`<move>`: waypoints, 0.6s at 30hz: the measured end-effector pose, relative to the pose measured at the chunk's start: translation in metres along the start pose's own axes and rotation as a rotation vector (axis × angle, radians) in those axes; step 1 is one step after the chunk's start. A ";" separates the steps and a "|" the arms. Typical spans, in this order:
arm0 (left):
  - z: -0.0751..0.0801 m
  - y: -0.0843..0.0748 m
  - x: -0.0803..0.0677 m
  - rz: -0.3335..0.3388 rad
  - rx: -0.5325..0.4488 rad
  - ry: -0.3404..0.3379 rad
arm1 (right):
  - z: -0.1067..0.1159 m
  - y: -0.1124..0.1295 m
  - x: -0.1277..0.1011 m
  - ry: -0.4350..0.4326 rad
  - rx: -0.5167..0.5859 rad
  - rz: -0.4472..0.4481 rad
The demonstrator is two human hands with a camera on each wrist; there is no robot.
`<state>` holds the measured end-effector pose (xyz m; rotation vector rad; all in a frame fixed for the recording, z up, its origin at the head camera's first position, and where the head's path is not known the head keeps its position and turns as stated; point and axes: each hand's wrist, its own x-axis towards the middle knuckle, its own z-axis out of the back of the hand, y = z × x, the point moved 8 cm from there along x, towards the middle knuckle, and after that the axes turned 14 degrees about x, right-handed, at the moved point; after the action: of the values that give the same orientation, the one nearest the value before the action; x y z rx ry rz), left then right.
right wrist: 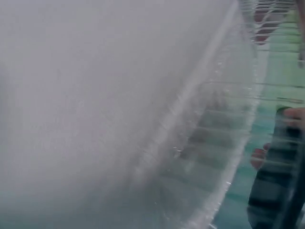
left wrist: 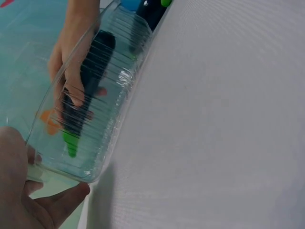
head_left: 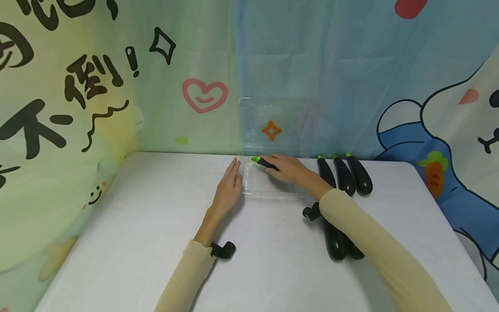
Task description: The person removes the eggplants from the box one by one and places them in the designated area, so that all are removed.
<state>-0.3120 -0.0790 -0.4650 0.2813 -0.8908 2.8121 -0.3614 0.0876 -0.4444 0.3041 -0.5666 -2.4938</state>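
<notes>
Nearest the camera, in the lower half of the head view, two pale sleeves [head_left: 374, 242] crossed the white desk [head_left: 128, 242], each with a dark wrist mount. Under the right forearm, lower right of centre, lay two dark eggplants [head_left: 336, 242], partly hidden by the sleeve.

Further up, at the middle of the frame, the left hand [head_left: 230, 187] lay flat on the desk with its fingers straight and relaxed, holding nothing, its fingertips at the left edge of a clear plastic tray [head_left: 257, 190]. In the left wrist view the thumb and a finger of that hand [left wrist: 19, 191] sat at the tray's near corner [left wrist: 102, 164]; whether they actually touched the rim could not be told for certain.

Just right of it, the right hand [head_left: 286, 168] was over the tray, its fingers curled round a dark eggplant [head_left: 265, 163] whose green stem end pointed to the left. Through the ribbed tray wall in the left wrist view, that eggplant [left wrist: 83, 95] showed inside the tray, gripped along its middle. The right wrist view was blurred, showing little beyond the tray's wall [right wrist: 224, 143].

To the right of the tray, three more eggplants [head_left: 345, 173] lay side by side, stems away from the camera.

Behind the tray, its clear lid [head_left: 273, 125] stood open against the cartoon backdrop [head_left: 97, 86] at the far edge of the desk.
</notes>
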 end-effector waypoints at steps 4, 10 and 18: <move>0.000 0.001 0.000 0.007 0.003 -0.003 | 0.011 0.003 -0.010 -0.008 0.024 0.006; -0.001 0.002 -0.001 0.009 0.000 -0.005 | 0.031 0.011 -0.030 -0.053 0.033 0.030; 0.000 0.001 0.000 0.001 0.005 0.001 | 0.042 0.017 -0.066 -0.144 0.112 0.030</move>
<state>-0.3120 -0.0795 -0.4654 0.2807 -0.8836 2.8155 -0.3133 0.1260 -0.3937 0.1577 -0.7659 -2.4730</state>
